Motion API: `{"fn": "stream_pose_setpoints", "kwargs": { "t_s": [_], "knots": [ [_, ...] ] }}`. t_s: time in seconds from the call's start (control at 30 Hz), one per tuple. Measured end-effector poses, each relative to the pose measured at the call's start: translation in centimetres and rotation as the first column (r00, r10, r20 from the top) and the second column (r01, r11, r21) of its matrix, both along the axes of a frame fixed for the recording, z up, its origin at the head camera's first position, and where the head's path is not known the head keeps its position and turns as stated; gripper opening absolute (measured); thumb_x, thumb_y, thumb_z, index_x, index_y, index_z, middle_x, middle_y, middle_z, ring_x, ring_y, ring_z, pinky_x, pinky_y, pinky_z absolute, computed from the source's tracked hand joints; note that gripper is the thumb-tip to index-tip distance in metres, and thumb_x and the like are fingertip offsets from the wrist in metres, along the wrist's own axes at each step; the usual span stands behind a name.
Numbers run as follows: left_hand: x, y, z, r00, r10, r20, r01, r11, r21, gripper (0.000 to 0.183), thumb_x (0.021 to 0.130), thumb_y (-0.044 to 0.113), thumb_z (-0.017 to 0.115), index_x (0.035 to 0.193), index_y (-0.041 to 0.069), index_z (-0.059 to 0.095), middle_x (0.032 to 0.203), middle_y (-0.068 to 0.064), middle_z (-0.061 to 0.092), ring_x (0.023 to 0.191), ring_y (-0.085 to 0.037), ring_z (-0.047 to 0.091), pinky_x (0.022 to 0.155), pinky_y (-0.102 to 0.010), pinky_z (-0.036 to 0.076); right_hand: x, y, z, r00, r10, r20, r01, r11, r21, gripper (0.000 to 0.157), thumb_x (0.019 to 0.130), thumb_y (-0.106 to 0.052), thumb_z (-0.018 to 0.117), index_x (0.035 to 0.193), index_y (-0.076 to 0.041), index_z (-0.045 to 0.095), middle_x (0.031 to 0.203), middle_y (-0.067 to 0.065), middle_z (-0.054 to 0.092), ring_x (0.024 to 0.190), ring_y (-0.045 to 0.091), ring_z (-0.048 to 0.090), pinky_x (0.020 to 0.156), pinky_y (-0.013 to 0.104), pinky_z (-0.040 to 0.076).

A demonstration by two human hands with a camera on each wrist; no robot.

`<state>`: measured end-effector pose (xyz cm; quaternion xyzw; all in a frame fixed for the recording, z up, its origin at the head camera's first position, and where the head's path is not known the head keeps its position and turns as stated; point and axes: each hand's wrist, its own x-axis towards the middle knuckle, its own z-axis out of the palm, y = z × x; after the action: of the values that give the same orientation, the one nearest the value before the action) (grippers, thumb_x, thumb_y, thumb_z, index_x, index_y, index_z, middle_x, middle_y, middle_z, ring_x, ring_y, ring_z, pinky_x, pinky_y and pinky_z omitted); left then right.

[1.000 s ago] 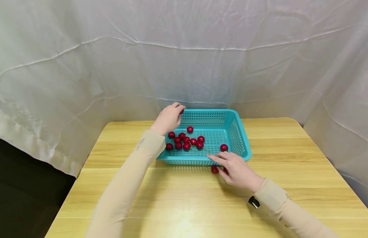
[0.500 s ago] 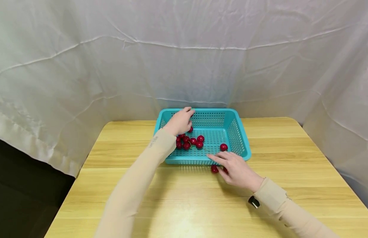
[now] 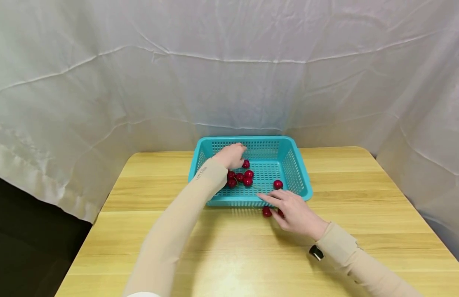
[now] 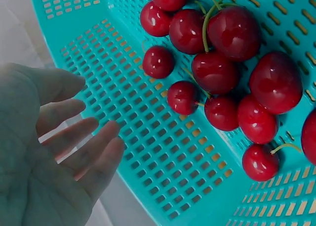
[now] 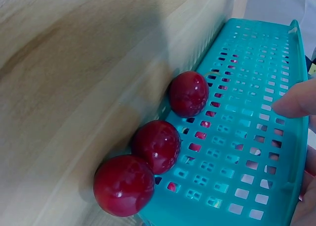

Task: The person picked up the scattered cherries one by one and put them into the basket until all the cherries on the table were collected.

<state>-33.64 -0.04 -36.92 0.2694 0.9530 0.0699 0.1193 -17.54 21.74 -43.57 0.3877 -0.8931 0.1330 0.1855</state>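
Observation:
My left hand (image 3: pixel 231 156) reaches inside a turquoise perforated plastic basket (image 3: pixel 304 180), near its back left. In the left wrist view its fingers (image 4: pixel 101 152) are spread loosely with nothing in them, beside several dark red cherries (image 4: pixel 215 71), some with green stems. One cherry (image 3: pixel 245 163) lies just right of this hand; my left sleeve hides part of the pile. My right hand (image 3: pixel 296 212) pinches the front wall near the right corner, thumb (image 5: pixel 296 100) outside, other fingers behind the rim. Three cherries (image 5: pixel 156 146) sit on the table along that wall, beneath this hand.
A single cherry (image 3: pixel 278 184) lies in the basket's right part, close to my right fingers. The basket stands near the back edge of a light wooden table (image 3: pixel 229 251). Pale grey curtain (image 3: pixel 229 90) hangs behind and on both sides.
My left hand has moved right and down into the basket, and the cherry seen at its fingertips is out of the hand. The right hand holds its place at the front wall.

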Motion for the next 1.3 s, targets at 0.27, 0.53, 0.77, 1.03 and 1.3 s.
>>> {"fn": "stream_pose_setpoints", "kwargs": {
  "t_s": [0.27, 0.53, 0.77, 1.03, 1.3],
  "knots": [
    [0.5, -0.4, 0.5, 0.996, -0.069, 0.052, 0.072, 0.996, -0.049, 0.042, 0.105, 0.017, 0.048, 0.147, 0.014, 0.052, 0.154, -0.005, 0.050, 0.144, -0.024, 0.046, 0.115, -0.041, 0.042, 0.0, 0.0, 0.0, 1.000, 0.007, -0.012, -0.007, 1.000, -0.010, 0.056, 0.082, -0.009, 0.075, 0.136, -0.014, 0.063, 0.113, 0.004, 0.071, 0.097, 0.019, 0.066, 0.084, 0.039, 0.057],
    [2.6, -2.0, 2.0, 0.991, -0.135, 0.008, 0.135, 0.990, -0.038, 0.039, 0.104, 0.018, 0.050, 0.142, 0.016, 0.057, 0.149, -0.004, 0.055, 0.131, -0.020, 0.056, 0.111, -0.037, 0.046, 0.2, 0.5, -0.5, 0.999, 0.037, -0.016, -0.039, 0.987, -0.157, 0.053, 0.081, -0.003, 0.068, 0.133, -0.010, 0.064, 0.125, 0.007, 0.067, 0.114, 0.022, 0.060, 0.092, 0.039, 0.050],
    [6.5, -4.9, 1.7, 0.971, -0.179, -0.159, 0.187, 0.982, 0.033, 0.033, 0.104, 0.028, 0.054, 0.134, 0.015, 0.064, 0.134, -0.003, 0.064, 0.119, -0.020, 0.065, 0.104, -0.037, 0.052, 1.0, 1.4, -1.6, 0.986, 0.109, -0.129, -0.154, 0.891, -0.426, 0.046, 0.076, 0.008, 0.054, 0.116, -0.004, 0.071, 0.120, 0.015, 0.065, 0.112, 0.029, 0.058, 0.107, 0.016, 0.037],
    [10.6, -7.6, -1.2, 0.914, -0.192, -0.356, 0.239, 0.967, 0.093, 0.030, 0.104, 0.035, 0.055, 0.122, 0.016, 0.070, 0.119, -0.002, 0.070, 0.105, -0.020, 0.069, 0.091, -0.037, 0.058, 1.5, 3.5, -2.4, 0.973, 0.087, -0.213, -0.188, 0.830, -0.524, 0.033, 0.074, 0.008, 0.051, 0.097, 0.000, 0.074, 0.099, 0.015, 0.066, 0.093, 0.021, 0.059, 0.091, 0.011, 0.046],
    [12.5, -9.5, -4.3, 0.898, -0.127, -0.420, 0.208, 0.966, 0.152, 0.037, 0.100, 0.041, 0.058, 0.118, 0.012, 0.071, 0.112, -0.003, 0.074, 0.097, -0.022, 0.071, 0.086, -0.038, 0.058, 2.5, 5.0, -3.0, 0.998, -0.001, -0.069, -0.025, 0.926, -0.376, 0.026, 0.074, 0.008, 0.061, 0.092, -0.005, 0.074, 0.098, 0.008, 0.069, 0.090, 0.019, 0.065, 0.092, 0.010, 0.047]
  ]
}}
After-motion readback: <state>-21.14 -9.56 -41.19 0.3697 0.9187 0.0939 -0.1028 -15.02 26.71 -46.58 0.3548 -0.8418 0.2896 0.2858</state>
